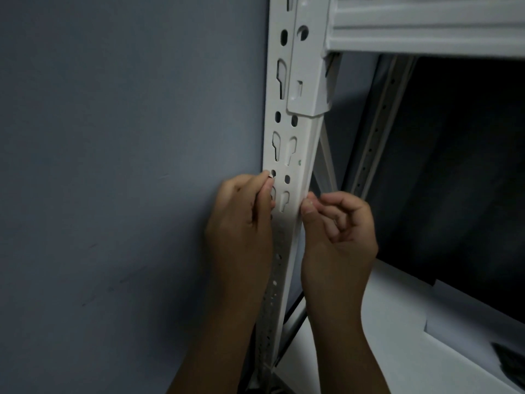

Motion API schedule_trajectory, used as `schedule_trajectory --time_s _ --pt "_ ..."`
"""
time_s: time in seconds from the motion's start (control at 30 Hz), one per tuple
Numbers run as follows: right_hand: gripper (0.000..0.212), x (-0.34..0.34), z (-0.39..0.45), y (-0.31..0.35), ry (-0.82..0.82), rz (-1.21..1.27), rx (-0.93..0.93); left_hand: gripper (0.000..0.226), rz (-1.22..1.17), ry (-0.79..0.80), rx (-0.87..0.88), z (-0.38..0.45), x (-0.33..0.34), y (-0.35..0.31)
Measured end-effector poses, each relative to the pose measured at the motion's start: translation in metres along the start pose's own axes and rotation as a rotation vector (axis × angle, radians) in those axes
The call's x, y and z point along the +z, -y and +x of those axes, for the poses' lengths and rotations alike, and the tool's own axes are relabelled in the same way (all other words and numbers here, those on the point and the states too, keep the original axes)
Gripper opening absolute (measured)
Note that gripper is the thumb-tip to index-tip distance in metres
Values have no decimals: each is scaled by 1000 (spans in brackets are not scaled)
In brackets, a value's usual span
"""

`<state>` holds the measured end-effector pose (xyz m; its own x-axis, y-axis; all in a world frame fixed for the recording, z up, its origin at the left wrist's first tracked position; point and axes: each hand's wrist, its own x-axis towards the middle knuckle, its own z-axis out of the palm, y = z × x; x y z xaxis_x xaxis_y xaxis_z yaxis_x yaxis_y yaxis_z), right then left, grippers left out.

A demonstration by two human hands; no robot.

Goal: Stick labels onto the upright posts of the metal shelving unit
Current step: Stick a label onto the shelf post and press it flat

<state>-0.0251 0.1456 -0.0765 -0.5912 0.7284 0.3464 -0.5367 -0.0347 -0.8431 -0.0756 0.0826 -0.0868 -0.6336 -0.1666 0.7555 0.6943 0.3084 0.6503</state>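
Where a blue-grey wall (119,166) meets the shelving, a white slotted upright post (287,155) stands with 2 hands at it. The left hand (241,223) pinches its fingertips at the post's left edge; the right hand (338,231) pinches at the right edge. No label is discernible. A horizontal beam (426,27) joins above; a white shelf board (383,336) lies below.

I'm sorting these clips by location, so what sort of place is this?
Probably a storeroom or utility corner, though that is a guess. A white slotted metal post of a boltless shelving unit stands against a bare grey wall, a shelf beam clips into it, and the space beyond is dim.
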Motion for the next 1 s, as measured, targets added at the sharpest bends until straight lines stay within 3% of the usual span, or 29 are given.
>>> schedule_trajectory --time_s 0.2,0.43,1.0 --pt "18 1 1 -1 -3 -16 -2 19 167 -22 109 2 0 2" --pt "18 2 0 -2 -12 -4 -5 9 281 -10 101 9 4 0" --pt "19 2 0 -1 -15 -5 -4 18 73 7 -69 0 0 -7"
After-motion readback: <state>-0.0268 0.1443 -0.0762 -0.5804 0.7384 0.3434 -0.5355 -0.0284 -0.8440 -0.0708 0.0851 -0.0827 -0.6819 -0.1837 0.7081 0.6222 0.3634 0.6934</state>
